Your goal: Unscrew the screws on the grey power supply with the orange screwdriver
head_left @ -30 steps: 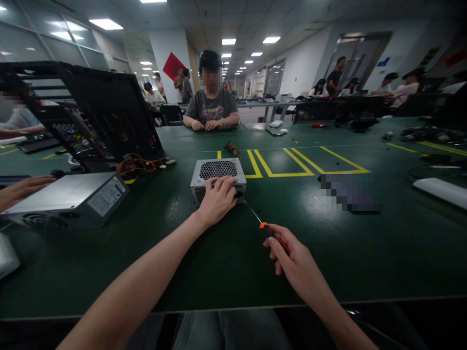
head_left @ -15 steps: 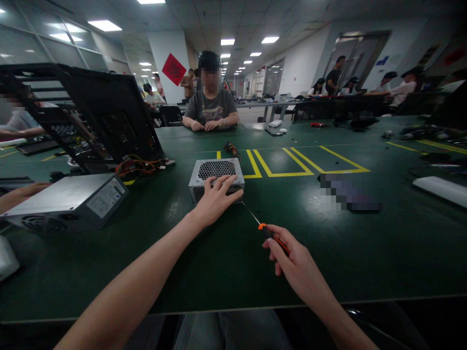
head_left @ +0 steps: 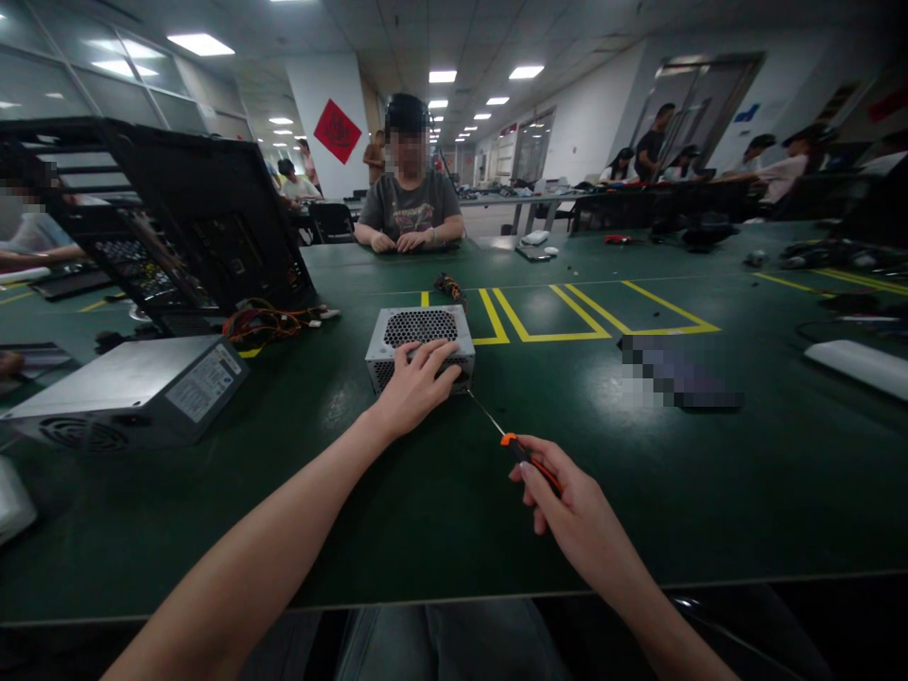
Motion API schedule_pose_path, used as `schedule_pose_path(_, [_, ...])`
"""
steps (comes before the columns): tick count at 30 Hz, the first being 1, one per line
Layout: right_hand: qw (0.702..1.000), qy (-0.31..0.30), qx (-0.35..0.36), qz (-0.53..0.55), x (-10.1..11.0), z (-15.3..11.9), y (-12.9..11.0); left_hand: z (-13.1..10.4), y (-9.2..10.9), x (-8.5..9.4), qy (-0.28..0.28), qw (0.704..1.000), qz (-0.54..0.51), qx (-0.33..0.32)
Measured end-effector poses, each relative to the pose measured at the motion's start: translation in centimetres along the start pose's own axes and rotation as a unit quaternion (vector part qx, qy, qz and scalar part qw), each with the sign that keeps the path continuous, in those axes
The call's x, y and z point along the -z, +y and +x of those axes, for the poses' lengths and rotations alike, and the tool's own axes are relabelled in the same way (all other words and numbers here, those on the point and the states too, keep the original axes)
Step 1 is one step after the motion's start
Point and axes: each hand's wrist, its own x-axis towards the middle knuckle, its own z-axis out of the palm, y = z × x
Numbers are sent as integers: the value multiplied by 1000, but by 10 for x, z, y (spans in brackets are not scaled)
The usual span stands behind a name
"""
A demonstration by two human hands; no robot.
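Note:
In front of me on the green table stands a grey metal power supply unit (head_left: 383, 352) with a honeycomb vent on top. My left hand (head_left: 420, 383) grips its near side, fingers bent over the top edge and thumb by the right corner. A screwdriver (head_left: 523, 454) with an orange and black handle is held in my right hand (head_left: 560, 487), fingers wrapped round the grip. Its thin shaft slants up to the left, and the tip is at the unit's lower right front corner. Whether the tip sits in a screw is too small to tell.
A second power supply (head_left: 134, 388) lies on the left, with a black computer case (head_left: 213, 227) and loose cables (head_left: 266, 322) behind it. Yellow tape lines (head_left: 560, 336) mark the table. A blurred-out dark object (head_left: 681, 374) lies at right. A person (head_left: 410, 203) sits opposite.
My left thumb has drawn in and down slightly at the corner. At far left, another person's hand has moved back from the second power supply. My right hand stays nearly still.

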Motion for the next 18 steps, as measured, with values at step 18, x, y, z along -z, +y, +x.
schedule_pose_path(18, [1000,8,-1,-5,-1,1,-1,1,-3,-25,57,998,3,32])
